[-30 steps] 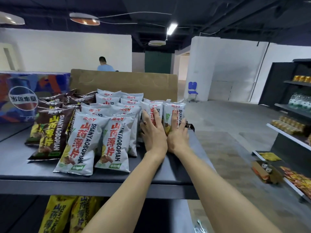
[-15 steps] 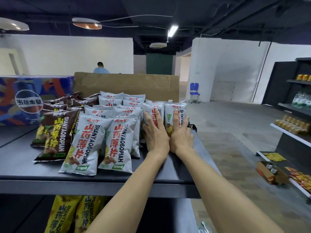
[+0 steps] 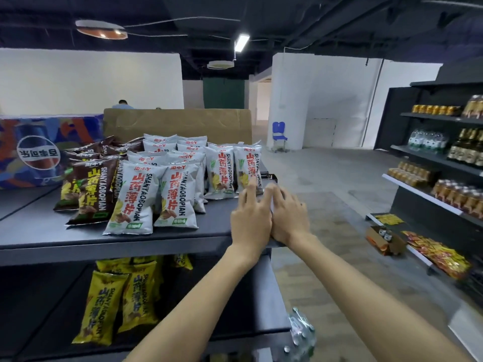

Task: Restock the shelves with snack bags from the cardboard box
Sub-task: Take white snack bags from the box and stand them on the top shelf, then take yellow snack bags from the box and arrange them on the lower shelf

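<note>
Lower shelf (image 3: 271,304): yellow bags (image 3: 104,307) lie flat, long axes running away from the viewer.

Top shelf (image 3: 130,239): both hands are side by side at its right end, touching along their inner edges. Left hand (image 3: 251,220): fingers (image 3: 251,188) straight and slightly spread, tips just touching the lower edge of the right-most white bag. Right hand (image 3: 288,216): fingers loosely spread, holding nothing visible. Something pale shows between the hands; it cannot be identified.

The two end bags (image 3: 234,171) stand upright just ahead and slightly left of the fingertips, long axes vertical, at the right end of the white bags (image 3: 154,197). The left hand is nearer. Judgement: any further squaring of that row would be a short forward push, mainly by the left hand.

Left of these, brown bags (image 3: 88,189) lean in a row. Behind them stands the cardboard box (image 3: 177,124), with a printed case (image 3: 39,150) to its left.
</note>
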Action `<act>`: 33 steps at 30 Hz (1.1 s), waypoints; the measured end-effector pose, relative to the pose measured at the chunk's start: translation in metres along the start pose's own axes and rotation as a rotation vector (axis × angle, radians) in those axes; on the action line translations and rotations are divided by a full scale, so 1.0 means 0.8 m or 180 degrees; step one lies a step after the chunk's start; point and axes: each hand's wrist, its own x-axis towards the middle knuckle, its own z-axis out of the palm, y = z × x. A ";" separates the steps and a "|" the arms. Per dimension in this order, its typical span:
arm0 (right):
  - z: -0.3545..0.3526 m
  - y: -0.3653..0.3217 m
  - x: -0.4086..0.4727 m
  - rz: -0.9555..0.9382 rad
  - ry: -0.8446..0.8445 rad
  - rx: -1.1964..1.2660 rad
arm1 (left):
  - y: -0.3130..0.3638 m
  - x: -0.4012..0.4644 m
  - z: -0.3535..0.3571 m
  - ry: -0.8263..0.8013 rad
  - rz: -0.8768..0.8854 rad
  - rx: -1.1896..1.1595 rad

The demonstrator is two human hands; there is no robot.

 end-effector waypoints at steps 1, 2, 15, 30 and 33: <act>-0.005 0.007 -0.015 0.0163 0.0052 -0.0013 | 0.008 -0.012 0.002 -0.0067 0.0002 0.0048; -0.010 0.014 -0.030 0.0331 0.0099 0.0007 | 0.016 -0.021 0.002 -0.0125 0.0004 0.0072; 0.031 0.138 -0.269 0.1157 -0.0365 -0.0263 | 0.095 -0.261 0.059 -0.0811 0.0777 -0.0630; 0.167 0.174 -0.556 0.2092 -0.2564 0.0158 | 0.069 -0.546 0.082 -0.3663 0.0341 -0.0113; 0.191 0.171 -0.574 0.1801 -0.3130 0.0272 | 0.075 -0.577 0.091 -0.3923 0.0139 -0.0073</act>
